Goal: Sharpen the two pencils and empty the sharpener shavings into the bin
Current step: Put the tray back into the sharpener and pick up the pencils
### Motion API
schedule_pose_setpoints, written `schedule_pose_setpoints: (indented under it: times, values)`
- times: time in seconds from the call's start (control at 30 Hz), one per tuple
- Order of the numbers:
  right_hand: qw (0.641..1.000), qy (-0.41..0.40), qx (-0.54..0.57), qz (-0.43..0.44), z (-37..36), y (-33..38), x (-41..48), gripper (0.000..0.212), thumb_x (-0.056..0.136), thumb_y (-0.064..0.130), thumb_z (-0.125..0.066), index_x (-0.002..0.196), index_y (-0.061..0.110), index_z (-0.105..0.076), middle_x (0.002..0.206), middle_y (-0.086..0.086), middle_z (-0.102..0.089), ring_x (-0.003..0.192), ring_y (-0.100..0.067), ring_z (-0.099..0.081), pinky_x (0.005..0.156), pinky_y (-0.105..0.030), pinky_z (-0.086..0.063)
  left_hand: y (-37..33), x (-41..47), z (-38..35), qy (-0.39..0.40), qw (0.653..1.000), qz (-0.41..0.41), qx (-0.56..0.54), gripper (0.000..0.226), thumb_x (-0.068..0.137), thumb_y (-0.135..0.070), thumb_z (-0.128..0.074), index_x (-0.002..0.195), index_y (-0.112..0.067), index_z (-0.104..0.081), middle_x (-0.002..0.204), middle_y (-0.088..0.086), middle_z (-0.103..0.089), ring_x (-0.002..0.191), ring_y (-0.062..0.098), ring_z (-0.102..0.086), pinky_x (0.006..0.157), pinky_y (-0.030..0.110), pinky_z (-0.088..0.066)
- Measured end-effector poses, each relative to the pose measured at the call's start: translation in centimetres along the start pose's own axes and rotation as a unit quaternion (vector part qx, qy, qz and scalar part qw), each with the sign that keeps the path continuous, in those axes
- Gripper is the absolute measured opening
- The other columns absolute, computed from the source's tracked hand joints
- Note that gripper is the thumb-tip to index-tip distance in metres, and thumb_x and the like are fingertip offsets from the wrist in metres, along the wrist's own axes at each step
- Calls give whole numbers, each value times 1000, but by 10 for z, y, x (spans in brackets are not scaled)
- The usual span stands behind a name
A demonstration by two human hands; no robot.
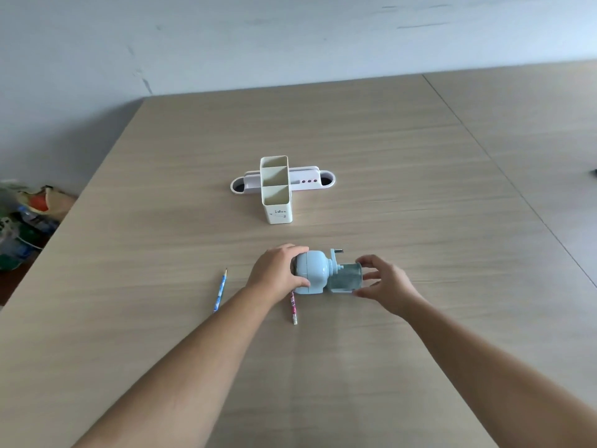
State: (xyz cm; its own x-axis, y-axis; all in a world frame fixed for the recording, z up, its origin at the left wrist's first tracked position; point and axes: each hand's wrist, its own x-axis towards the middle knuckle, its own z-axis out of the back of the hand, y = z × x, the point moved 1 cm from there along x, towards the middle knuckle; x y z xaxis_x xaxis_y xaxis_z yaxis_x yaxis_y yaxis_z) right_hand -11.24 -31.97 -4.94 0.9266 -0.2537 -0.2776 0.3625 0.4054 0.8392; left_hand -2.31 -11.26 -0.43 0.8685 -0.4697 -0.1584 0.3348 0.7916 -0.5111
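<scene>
A light blue crank sharpener (313, 271) lies on the wooden table (387, 176). My left hand (277, 273) grips its rounded body from the left. A clear shavings drawer (345, 278) sticks out of the sharpener's right side, and my right hand (386, 284) pinches it between thumb and fingers. To the left of my left forearm a blue pencil (220, 291) lies on the table, tip pointing away. A pink pencil (293, 307) lies just below the sharpener, its upper end hidden under my left hand.
A cream divided pen holder (280, 215) stands beyond the sharpener, with a white oblong rack (318, 180) behind it. Bags and clutter (22, 221) sit on the floor off the table's left edge. A seam (504, 176) runs along the table at right.
</scene>
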Motion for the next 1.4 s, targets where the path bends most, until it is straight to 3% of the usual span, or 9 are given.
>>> schedule_pose_setpoints:
  times: [0.27,0.43,0.77,0.83,0.93,1.03,1.13,1.2,1.4]
  values:
    - [1000,3,10,-13,-22,4,14,62,61,3,-82,116,23,-61,102,1,-62,90,-16,-65,80,-33,-55,1,0,2,0,1000,-14,4,72,66,-23,-86,131,-22,-57,128,-4,-62,119,19,-56,98,32,-46]
    - [994,66,73,-50,-45,9,13,33,67,0,-76,91,20,-69,91,-2,-73,88,-16,-68,83,-29,-52,2,0,2,0,1000,-21,11,72,66,-24,-86,131,-23,-57,127,-5,-62,118,19,-56,98,33,-46]
    - [986,116,103,-63,-43,10,15,40,73,-10,-67,92,25,-66,91,1,-71,88,-13,-66,86,-25,-50,6,2,-1,0,1000,-21,6,74,64,-26,-87,132,-23,-56,129,-5,-61,120,18,-55,100,33,-45]
    - [990,95,81,-72,-40,9,15,37,74,-10,-65,97,18,-68,89,1,-69,86,-15,-65,87,-30,-51,6,1,-1,8,999,-30,7,79,63,-29,-88,134,-23,-53,133,-6,-57,123,17,-52,101,32,-44]
    - [993,-70,29,-89,-23,16,12,25,75,-7,-55,86,9,-70,75,-4,-69,78,-22,-66,74,-34,-55,11,-6,3,-1,999,-32,-3,93,59,-39,-88,138,-23,-43,139,-5,-47,127,14,-45,104,35,-42]
    - [981,-177,-8,-86,-12,34,-1,25,75,1,-41,66,9,-64,65,-10,-65,66,-28,-64,47,-24,-44,33,-15,16,-57,998,23,-30,67,68,-40,-82,125,-22,-51,129,-5,-52,120,15,-51,97,37,-46]
    - [985,-157,-42,-58,-36,52,-21,20,74,6,-42,58,4,-55,58,-16,-58,50,-22,-46,45,-24,-35,66,-23,31,-103,991,87,-3,32,78,-30,-74,104,-17,-59,111,-2,-63,106,20,-60,85,35,-51]
    - [990,-112,-85,-25,-65,62,-36,23,74,9,-48,51,10,-50,49,-6,-47,47,-16,-35,45,-25,-30,83,-31,35,-113,984,139,16,22,80,-27,-71,97,-16,-61,105,1,-66,100,24,-62,79,34,-52]
    - [983,-43,-177,-37,-134,59,-43,27,80,27,-55,56,14,-54,53,-5,-50,56,-25,-44,51,-30,-35,121,-49,21,-50,969,228,80,23,87,-29,-63,100,-10,-60,106,8,-66,97,30,-64,76,34,-51]
